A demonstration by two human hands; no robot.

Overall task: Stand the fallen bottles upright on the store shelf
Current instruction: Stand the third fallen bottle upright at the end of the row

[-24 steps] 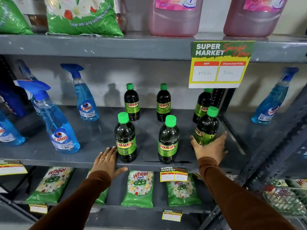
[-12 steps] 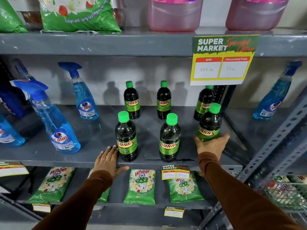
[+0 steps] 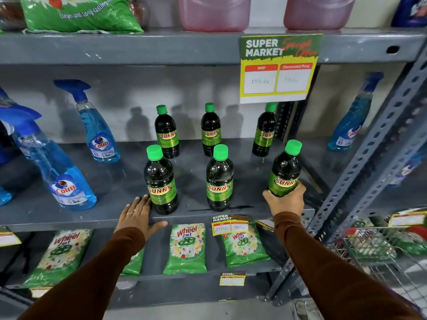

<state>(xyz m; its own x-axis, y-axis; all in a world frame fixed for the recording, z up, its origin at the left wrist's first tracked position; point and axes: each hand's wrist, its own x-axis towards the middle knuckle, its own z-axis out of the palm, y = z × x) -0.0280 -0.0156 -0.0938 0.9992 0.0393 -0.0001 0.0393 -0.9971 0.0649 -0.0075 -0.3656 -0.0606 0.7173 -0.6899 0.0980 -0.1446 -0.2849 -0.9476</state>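
Several dark Sunny bottles with green caps stand on the grey middle shelf (image 3: 111, 218). In the back row stand three of them: left (image 3: 166, 132), middle (image 3: 210, 130), right (image 3: 265, 131). In front stand a left bottle (image 3: 160, 181) and a middle bottle (image 3: 219, 179). My right hand (image 3: 286, 202) grips the base of the front right bottle (image 3: 285, 169), which leans slightly right. My left hand (image 3: 136, 215) lies flat on the shelf's front edge, fingers apart, touching the base of the front left bottle.
Blue Colin spray bottles (image 3: 65, 181) stand at the left and one (image 3: 353, 118) at the right. A price sign (image 3: 277, 68) hangs from the upper shelf. Green Wheel packets (image 3: 187, 248) lie on the shelf below. A slotted upright (image 3: 374, 158) and wire basket (image 3: 379, 248) are at right.
My right hand has kept hold of the front right bottle and brought it from a stronger lean to nearly upright. My left hand has stayed on the shelf edge.
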